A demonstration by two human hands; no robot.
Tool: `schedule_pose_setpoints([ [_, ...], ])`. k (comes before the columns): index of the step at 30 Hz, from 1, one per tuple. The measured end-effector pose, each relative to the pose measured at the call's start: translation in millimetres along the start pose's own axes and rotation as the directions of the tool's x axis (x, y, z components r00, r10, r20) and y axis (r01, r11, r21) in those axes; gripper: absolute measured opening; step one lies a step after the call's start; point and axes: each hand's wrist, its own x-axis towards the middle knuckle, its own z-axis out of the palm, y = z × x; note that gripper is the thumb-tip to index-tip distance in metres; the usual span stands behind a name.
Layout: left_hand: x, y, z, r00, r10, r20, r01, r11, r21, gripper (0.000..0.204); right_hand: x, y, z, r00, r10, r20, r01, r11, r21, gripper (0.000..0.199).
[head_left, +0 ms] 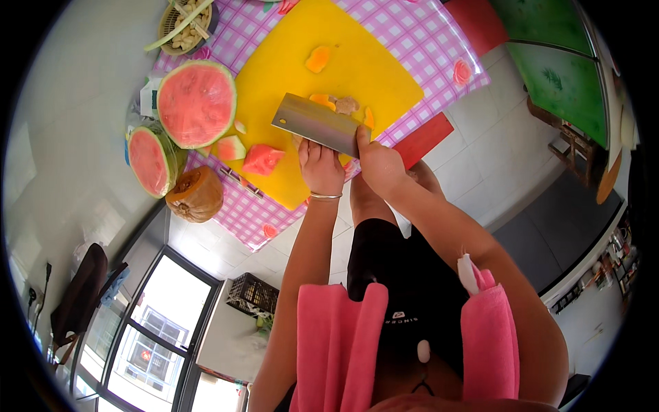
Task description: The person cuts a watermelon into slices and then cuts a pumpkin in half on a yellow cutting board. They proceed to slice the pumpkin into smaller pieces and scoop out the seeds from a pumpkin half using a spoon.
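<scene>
My right hand (382, 165) is closed round the handle of a wide steel cleaver (312, 122). The blade lies slantwise above a yellow cutting board (274, 69), pointing to the left. My left hand (322, 168), with a bangle at the wrist, has its fingers curled up against the blade's near edge. Whatever lies under those fingers is hidden. Just beyond the blade are a knobbly light-brown lump (347, 105), perhaps ginger, and orange pumpkin pieces (322, 101). Another orange piece (318, 60) lies farther up the board. Left of my left hand sits a red watermelon chunk (263, 160).
At the table's left stand two film-wrapped watermelon halves (196, 103) (149, 161) and a cut pumpkin (195, 194). A basket (169, 27) of pale garlic-like pieces is at the far left. The checked tablecloth (439, 58) covers the table; a red stool (424, 139) is at its right.
</scene>
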Motion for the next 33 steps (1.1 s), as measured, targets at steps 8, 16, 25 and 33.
schedule_pose_setpoints([
  [8, 5.0, 8.2, -0.2, 0.996, 0.001, -0.09, 0.003, 0.999, 0.038, 0.032, 30.5, -16.9, 2.8, 0.999, 0.024, -0.029, -0.02, 0.993, 0.115, 0.057],
  [16, 5.4, -0.5, -12.8, 0.998, 0.013, 0.063, -0.017, 0.997, 0.07, 0.046, 63.3, -13.7, -4.2, 0.998, 0.032, -0.047, -0.019, 0.968, 0.249, 0.049],
  [25, 6.7, 6.7, -26.0, 0.982, -0.037, 0.184, 0.022, 0.996, 0.084, 0.065, 3.8, 25.6, -36.0, 0.997, 0.041, -0.059, -0.011, 0.901, 0.434, 0.031],
  [33, -7.0, -13.3, -14.6, 0.992, 0.004, 0.127, -0.007, 1.0, 0.019, 0.058, -47.8, 21.8, -5.9, 0.999, 0.005, -0.039, 0.005, 0.969, 0.246, 0.053],
])
